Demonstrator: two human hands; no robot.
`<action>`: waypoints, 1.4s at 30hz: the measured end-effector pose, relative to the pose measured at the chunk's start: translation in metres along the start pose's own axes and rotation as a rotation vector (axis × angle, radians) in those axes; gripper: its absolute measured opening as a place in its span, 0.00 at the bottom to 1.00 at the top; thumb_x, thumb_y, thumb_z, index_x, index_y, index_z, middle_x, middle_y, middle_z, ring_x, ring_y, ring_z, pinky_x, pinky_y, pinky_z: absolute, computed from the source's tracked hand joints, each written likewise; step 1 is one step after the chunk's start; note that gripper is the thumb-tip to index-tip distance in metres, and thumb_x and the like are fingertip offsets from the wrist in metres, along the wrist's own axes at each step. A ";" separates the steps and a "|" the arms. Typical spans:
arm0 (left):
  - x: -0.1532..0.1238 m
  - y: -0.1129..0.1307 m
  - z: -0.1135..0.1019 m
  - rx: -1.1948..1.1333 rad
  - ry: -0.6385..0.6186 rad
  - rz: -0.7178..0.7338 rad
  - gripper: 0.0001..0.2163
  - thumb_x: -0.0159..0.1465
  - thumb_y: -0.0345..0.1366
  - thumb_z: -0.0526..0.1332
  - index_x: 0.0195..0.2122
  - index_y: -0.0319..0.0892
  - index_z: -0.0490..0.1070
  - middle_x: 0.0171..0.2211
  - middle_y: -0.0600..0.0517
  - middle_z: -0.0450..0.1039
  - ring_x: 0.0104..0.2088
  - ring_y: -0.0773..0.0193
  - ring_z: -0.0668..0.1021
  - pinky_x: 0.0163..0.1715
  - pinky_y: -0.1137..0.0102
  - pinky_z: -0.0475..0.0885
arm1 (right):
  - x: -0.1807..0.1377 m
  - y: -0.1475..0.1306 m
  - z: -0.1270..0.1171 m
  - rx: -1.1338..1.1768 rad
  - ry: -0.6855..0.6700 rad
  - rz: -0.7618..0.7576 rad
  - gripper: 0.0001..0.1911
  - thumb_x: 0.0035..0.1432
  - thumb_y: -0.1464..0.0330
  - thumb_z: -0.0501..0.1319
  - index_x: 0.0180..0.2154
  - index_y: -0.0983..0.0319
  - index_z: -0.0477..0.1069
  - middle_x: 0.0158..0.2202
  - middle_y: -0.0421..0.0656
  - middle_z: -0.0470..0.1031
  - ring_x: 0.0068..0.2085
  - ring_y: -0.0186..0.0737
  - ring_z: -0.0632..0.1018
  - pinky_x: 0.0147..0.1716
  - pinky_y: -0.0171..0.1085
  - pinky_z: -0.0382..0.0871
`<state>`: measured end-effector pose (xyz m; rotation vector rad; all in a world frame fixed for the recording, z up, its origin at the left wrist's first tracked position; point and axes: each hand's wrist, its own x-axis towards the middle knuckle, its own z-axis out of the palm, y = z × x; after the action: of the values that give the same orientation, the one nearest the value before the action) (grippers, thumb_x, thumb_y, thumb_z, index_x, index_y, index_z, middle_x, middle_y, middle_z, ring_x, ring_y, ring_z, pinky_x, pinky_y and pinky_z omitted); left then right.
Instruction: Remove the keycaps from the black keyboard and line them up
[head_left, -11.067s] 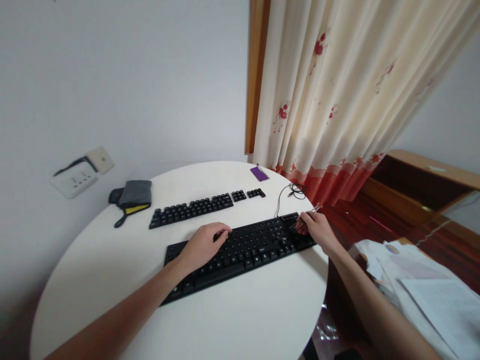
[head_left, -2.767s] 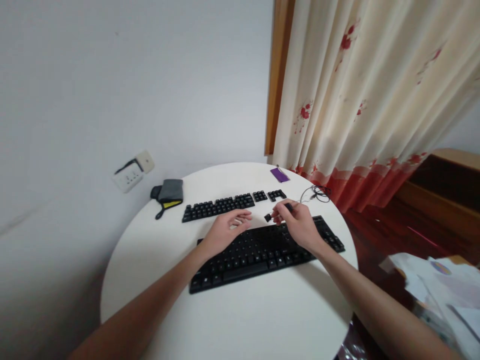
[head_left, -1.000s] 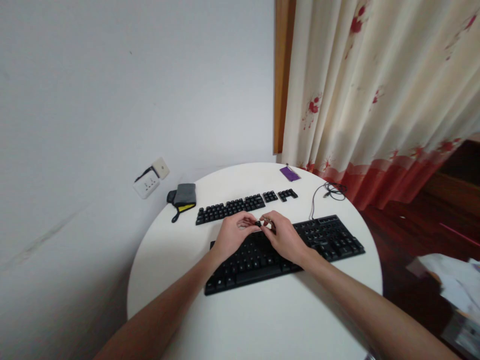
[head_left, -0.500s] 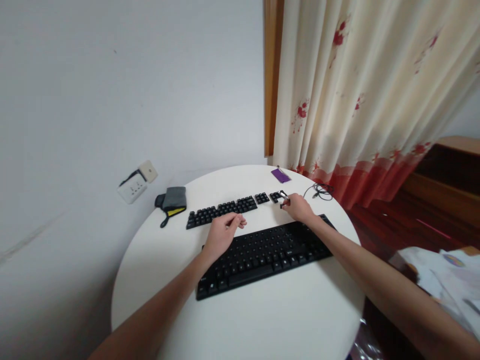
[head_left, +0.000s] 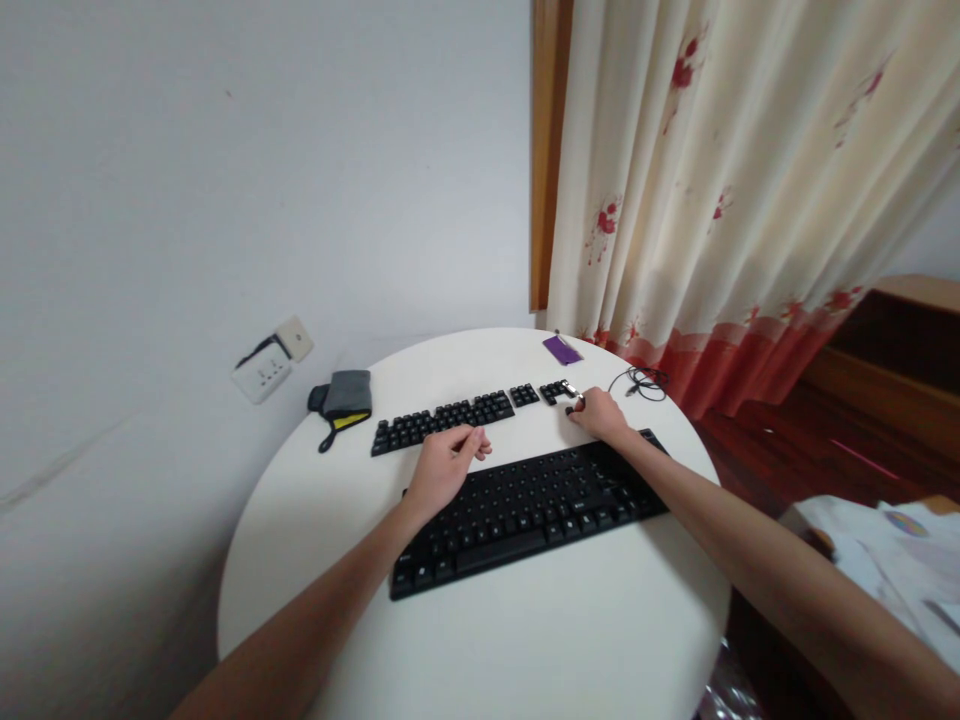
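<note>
Keycap Handling: Light, Rigid Part

Left hand (head_left: pixel 450 465): fingers curled narrow, contents indeterminable, at the keyboard's (head_left: pixel 517 510) far edge. Dark keycap (head_left: pixel 569 411) at right fingertips: likely light, stiff; grip opposite sides. Right hand (head_left: pixel 598 413): pinching metallic tool (head_left: pixel 571 389).

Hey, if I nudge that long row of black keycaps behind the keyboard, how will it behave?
The keycaps would probably scatter rather than shift as one, since gaps already split the row. They're likely light, each being tiny beside the keyboard. Their blocky shapes suggest sliding over the smooth-looking table more than rolling.
</note>
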<state>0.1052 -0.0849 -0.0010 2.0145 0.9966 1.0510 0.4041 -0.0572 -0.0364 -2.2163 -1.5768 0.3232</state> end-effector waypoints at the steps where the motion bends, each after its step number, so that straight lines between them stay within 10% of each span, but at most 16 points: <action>1: 0.000 0.000 0.000 -0.002 0.000 0.001 0.17 0.67 0.44 0.55 0.29 0.39 0.75 0.28 0.50 0.78 0.29 0.63 0.79 0.33 0.70 0.75 | 0.002 -0.001 0.001 -0.006 0.004 0.005 0.10 0.50 0.68 0.65 0.35 0.66 0.77 0.38 0.52 0.79 0.38 0.44 0.79 0.33 0.34 0.67; 29: -0.002 0.011 -0.004 0.109 -0.004 0.009 0.18 0.67 0.43 0.54 0.28 0.41 0.77 0.24 0.53 0.77 0.23 0.67 0.74 0.26 0.74 0.68 | 0.011 -0.027 0.001 -0.079 0.084 -0.028 0.10 0.58 0.70 0.58 0.39 0.64 0.76 0.41 0.56 0.78 0.42 0.51 0.79 0.38 0.39 0.67; 42: -0.001 0.017 -0.005 0.136 -0.012 0.003 0.18 0.67 0.44 0.53 0.28 0.40 0.76 0.23 0.53 0.74 0.23 0.67 0.72 0.26 0.74 0.67 | -0.034 0.023 -0.093 0.461 0.391 -0.309 0.28 0.67 0.55 0.41 0.37 0.65 0.74 0.34 0.47 0.75 0.36 0.42 0.74 0.36 0.37 0.64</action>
<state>0.1057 -0.0932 0.0145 2.1293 1.0852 0.9947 0.4501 -0.1134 0.0352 -1.5499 -1.4249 0.1313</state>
